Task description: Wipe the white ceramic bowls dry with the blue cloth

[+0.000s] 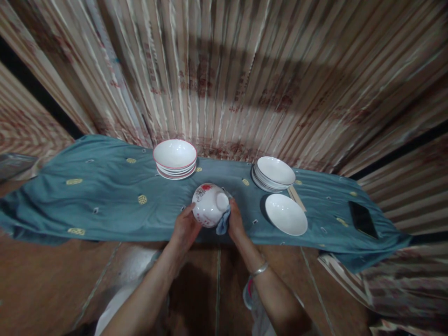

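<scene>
A white bowl with red and grey flowers point(207, 205) is held tilted on its side, its foot ring turned to the right. My left hand point(186, 227) grips the bowl's left edge. On the other side, my right hand point(236, 219) is closed around a blue cloth point(223, 223) pressed against the bowl near its base. Some of the fingers of both hands are hidden behind the bowl. The bowl is over the front part of the cloth-covered table point(115, 200).
A stack of red-rimmed white dishes point(175, 156) stands at the back left. Dark-rimmed dishes point(275, 172) are stacked at the back right, beside pale chopsticks point(297, 198). One white dish point(286, 214) lies in front. A dark phone point(363, 218) rests farther right. Curtains point(224, 79) hang behind.
</scene>
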Motion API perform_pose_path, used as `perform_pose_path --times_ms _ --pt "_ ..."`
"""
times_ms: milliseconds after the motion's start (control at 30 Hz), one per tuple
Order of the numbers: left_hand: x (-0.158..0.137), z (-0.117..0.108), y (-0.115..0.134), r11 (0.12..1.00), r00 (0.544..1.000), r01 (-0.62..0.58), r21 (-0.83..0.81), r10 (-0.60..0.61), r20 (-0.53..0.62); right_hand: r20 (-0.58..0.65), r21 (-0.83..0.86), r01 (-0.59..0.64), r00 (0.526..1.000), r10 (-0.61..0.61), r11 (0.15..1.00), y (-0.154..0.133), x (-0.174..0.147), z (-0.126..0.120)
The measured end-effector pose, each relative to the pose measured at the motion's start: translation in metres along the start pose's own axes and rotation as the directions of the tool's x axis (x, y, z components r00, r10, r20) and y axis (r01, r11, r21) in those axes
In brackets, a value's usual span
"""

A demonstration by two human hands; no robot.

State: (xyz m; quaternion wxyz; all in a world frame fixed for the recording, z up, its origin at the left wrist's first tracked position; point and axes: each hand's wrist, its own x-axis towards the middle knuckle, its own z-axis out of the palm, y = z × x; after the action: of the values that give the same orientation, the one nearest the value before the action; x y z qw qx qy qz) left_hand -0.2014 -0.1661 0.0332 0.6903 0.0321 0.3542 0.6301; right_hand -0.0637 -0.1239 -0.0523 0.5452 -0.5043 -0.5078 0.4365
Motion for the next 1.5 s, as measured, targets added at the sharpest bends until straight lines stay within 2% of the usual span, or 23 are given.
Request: perform_pose_path --times_ms 133,267,433,567,800,1000,1100,1167,1267,1400,1500 --pt "0.002 0.002 0.001 0.999 0.998 -0.003 -0.046 0.0 -0.056 -0.085 -0.026 -0.09 0.993 0.088 0.996 -0.011 -0.011 0.006" --pt "0.001 0.008 0.003 0.994 0.996 -0.011 -0.105 0.001 -0.087 -0.034 -0.038 -0.083 0.996 0.082 0.996 -0.022 -0.026 0.014" --pt "-0.002 0.015 0.007 0.984 0.996 -0.015 -0.179 0.0 -0.087 0.043 -0.156 -0.029 0.998 0.036 0.987 -0.031 -0.048 0.023" --pt "-0.001 0.017 0.008 0.978 0.996 -0.032 -0.204 0.015 -0.084 0.096 -0.283 0.101 0.992 -0.077 0.954 -0.031 -0.061 0.027" --pt "0.0 0.016 0.007 0.977 0.999 -0.022 -0.213 0.012 -0.049 0.245 -0.509 0.346 0.936 -0.253 0.788 -0.031 -0.08 0.028" --pt "0.004 0.011 0.006 0.984 0.999 -0.005 -0.18 -0.003 -0.044 0.418 -0.577 0.581 0.814 -0.403 0.575 -0.04 -0.075 0.026" --pt "0.007 0.006 0.002 0.988 0.998 -0.024 -0.15 0.017 -0.053 0.469 -0.579 0.654 0.756 -0.457 0.487 -0.048 -0.067 0.023" --pt "0.007 0.005 -0.001 0.991 0.997 -0.046 -0.123 0.039 -0.062 0.486 -0.599 0.666 0.743 -0.46 0.444 -0.054 -0.061 0.022" --pt "0.006 0.004 -0.005 0.994 0.996 -0.072 -0.083 0.068 -0.049 0.493 -0.638 0.657 0.749 -0.442 0.401 -0.06 -0.054 0.021" --pt "0.002 0.005 -0.008 0.994 0.994 -0.103 -0.025 0.103 0.018 0.49 -0.656 0.652 0.751 -0.442 0.381 -0.065 -0.048 0.023" --pt "-0.001 0.007 -0.009 0.994 0.994 -0.105 -0.009 0.105 -0.005 0.479 -0.654 0.656 0.744 -0.465 0.376 -0.067 -0.045 0.025"
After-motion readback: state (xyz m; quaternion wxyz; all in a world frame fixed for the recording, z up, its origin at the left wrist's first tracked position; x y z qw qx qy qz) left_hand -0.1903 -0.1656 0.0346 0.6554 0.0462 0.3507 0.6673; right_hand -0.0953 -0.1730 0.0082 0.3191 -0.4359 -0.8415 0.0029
